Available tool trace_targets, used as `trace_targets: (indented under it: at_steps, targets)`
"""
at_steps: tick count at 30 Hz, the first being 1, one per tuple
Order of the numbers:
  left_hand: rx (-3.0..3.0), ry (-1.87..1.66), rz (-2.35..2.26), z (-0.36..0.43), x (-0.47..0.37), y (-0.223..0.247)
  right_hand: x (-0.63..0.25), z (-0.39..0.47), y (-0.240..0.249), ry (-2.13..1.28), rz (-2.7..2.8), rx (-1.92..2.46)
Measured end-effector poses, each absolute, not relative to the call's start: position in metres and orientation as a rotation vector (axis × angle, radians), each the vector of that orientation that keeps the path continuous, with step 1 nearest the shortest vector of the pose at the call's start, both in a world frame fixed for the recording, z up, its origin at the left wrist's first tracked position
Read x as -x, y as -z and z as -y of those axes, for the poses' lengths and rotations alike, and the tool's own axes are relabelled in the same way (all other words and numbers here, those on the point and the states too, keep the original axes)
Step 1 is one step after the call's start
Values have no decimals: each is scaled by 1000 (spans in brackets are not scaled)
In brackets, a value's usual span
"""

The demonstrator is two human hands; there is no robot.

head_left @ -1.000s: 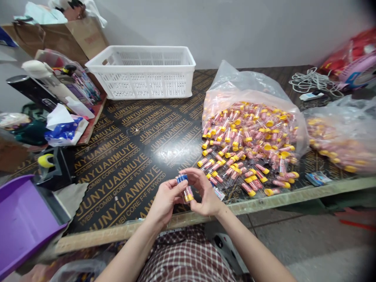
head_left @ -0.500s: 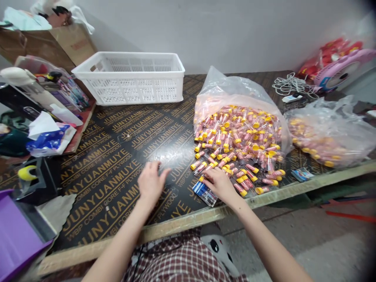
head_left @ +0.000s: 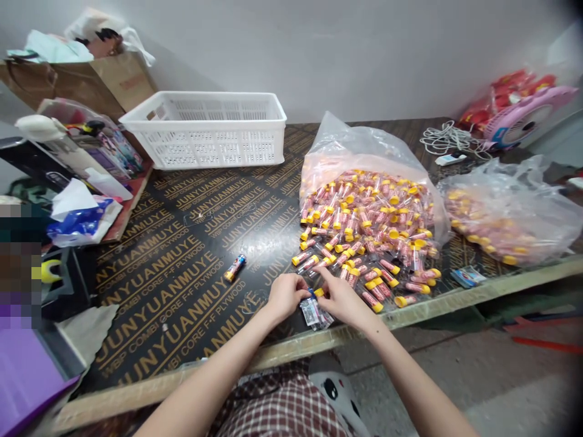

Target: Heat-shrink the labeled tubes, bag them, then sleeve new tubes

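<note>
My left hand (head_left: 288,295) is closed at the near edge of the table, its fingertips pinching a blue-edged label sheet (head_left: 311,312). Beside it, my right hand (head_left: 334,296) has its thumb close to the sheet and a small yellow-capped tube, index finger extended; what it grips is partly hidden. Several pink-filled tubes with yellow caps (head_left: 373,209) spill from a clear plastic bag (head_left: 380,142) just beyond. A single tube with a blue wrapping and yellow cap (head_left: 235,267) lies apart on the dark board, left of my hands.
A white basket (head_left: 223,142) stands at the back. A second bag of tubes (head_left: 519,209), a small blue packet (head_left: 467,276), a white cable (head_left: 449,138) and a pink fan (head_left: 523,118) are right. A tissue pack (head_left: 84,221) and purple bin (head_left: 34,370) are left.
My left hand has moved right to the label sheet and closed at its edge. The wrapped tube now shows on the board where that hand was. My right hand stays near the sheet.
</note>
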State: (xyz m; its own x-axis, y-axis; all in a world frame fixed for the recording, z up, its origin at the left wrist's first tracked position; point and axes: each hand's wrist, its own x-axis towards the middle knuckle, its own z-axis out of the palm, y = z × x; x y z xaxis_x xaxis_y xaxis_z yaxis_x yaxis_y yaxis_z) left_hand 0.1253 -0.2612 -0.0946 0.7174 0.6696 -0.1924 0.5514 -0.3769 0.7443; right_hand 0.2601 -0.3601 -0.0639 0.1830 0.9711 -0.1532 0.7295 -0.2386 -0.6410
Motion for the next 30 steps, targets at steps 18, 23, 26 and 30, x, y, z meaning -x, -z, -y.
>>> trace_targets:
  at_steps: [18, 23, 26, 30]
  targets:
    - [-2066, -145, -1029, 273, -111, 93, -273, 392, 79, -581, 1035, 1889]
    - [-2177, -149, -964, 275, -110, 90, -273, 394, 76, -529, 936, 1878]
    - [-2245, -139, -930, 275, -108, 88, -272, 393, 72, -555, 836, 1800]
    - [-2278, -163, -931, 278, -105, 88, -268, 391, 72, -659, 715, 1711]
